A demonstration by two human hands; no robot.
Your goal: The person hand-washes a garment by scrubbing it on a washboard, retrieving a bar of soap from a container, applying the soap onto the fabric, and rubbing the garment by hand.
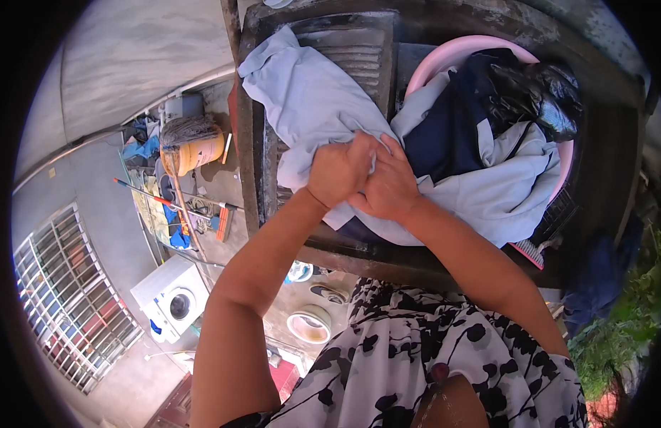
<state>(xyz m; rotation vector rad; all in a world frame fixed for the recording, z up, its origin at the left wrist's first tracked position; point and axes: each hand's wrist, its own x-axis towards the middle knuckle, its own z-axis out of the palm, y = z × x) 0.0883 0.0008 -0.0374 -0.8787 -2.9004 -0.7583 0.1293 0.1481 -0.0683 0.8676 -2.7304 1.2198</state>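
A light grey and navy garment (323,89) lies bunched over the ridged stone washboard (359,53) and trails right into a pink basin (452,51). My left hand (339,171) is closed on the cloth near the middle of the washboard. Right against it, my right hand (389,184) grips the same cloth, the two hands touching. Folds and the hands themselves hide the fingertips in part. Navy cloth (441,135) and a shiny dark wet piece (545,93) fill the basin.
A scrubbing brush (529,253) lies at the sink's front right edge. On the floor to the left stand a yellow bucket (195,150), a washing machine (175,299) and a white bowl (309,324). Green plants (623,328) grow at lower right.
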